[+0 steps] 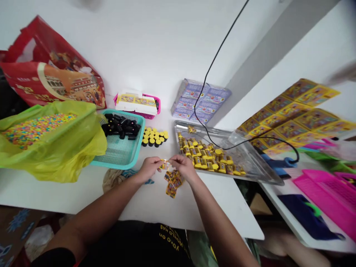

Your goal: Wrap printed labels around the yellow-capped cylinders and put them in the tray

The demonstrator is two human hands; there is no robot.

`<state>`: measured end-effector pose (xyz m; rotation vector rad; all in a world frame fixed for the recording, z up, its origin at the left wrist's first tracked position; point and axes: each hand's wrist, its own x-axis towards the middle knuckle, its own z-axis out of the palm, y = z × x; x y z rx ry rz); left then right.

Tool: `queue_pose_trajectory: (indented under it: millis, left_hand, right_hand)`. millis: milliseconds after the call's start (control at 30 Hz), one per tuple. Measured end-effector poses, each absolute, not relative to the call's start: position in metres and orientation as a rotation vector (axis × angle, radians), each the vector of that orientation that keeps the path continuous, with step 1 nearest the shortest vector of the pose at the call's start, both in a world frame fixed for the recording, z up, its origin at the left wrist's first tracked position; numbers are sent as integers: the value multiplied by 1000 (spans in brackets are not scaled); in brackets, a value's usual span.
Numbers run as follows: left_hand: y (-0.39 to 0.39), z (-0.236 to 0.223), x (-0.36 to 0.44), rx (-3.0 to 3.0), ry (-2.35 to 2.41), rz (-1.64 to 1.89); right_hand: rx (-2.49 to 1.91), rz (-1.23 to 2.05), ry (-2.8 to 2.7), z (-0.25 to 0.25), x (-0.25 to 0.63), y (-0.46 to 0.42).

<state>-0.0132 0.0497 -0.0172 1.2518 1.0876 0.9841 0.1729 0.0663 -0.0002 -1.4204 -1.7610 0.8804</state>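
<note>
Between my two hands, over the white table, is a small yellow printed wrapper (pixel 164 164). My left hand (pixel 151 168) pinches its left end, and the fingers of my right hand (pixel 181 165) are closed at its right end. Just below them lies a loose pile of similar yellow printed wrappers (pixel 174 181). Behind my hands stand several short black containers with yellow tops (pixel 154 137), grouped together. To the right, a metal tray (pixel 257 167) holds many yellow-wrapped pieces (pixel 207 157), and its near edge is close to my right hand.
A teal basket (pixel 116 155) holds black pieces (pixel 121 126). Left of it sits a yellow bag (pixel 66 163) of colourful small pellets. Purple boxes (pixel 200 100) lean on the wall, with a black cable (pixel 204 81) hanging before them. A crumpled cloth (pixel 112 180) lies by my left forearm.
</note>
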Motion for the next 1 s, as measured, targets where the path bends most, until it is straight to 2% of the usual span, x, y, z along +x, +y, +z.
queue_pose_trajectory:
  millis: [100, 167, 367, 567, 667, 833, 1000]
  left_hand:
    - [57, -20, -15, 1193, 1169, 1035]
    - [61, -21, -15, 1147, 1193, 1027]
    - [64, -23, -16, 1057, 1109, 1017]
    - [61, -20, -15, 1149, 1106, 1008]
    - [57, -14, -15, 1209, 1099, 1013]
    - [49, -6, -15, 1287, 1025, 1022]
    - [42, -6, -13, 1331, 952, 1009]
  right_hand:
    - [-1647, 337, -2072, 18, 172, 121]
    - [-1723, 172, -2143, 26, 166, 156]
    - [-1797, 131, -2236, 18, 144, 214]
    - [-1840, 175, -2150, 15, 152, 213]
    - [-1691, 356, -1885, 23, 163, 181]
    - [-1168, 1088, -1446, 34, 174, 94]
    - [-1149, 1288, -1382, 27, 171, 54]
